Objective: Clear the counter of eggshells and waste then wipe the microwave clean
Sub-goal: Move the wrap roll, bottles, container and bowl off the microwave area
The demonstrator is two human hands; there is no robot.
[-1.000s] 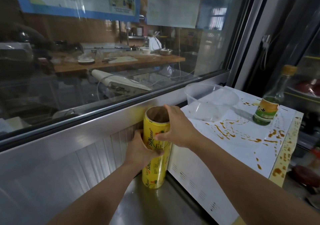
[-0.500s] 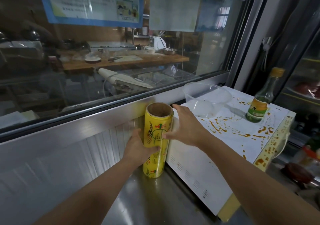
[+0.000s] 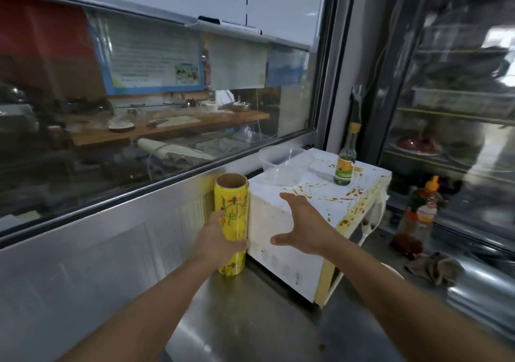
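Left hand in a grasping grip round the lower half of the upright yellow cling-film roll, wedged at the counter's back edge between steel wall panel and microwave. Right hand released, fingers spread, hovering off the microwave's near top corner, touching nothing. On the sauce-spattered top: clear tub at the back edge, bottle just right. Bare steel in front.

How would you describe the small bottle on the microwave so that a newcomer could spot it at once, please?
Find the white, sauce-spattered microwave on the steel counter. On its top, near the far right corner, stands the small green glass bottle. Unlike the clear plastic tub beside it, it is slim, yellow-labelled and tan-capped.
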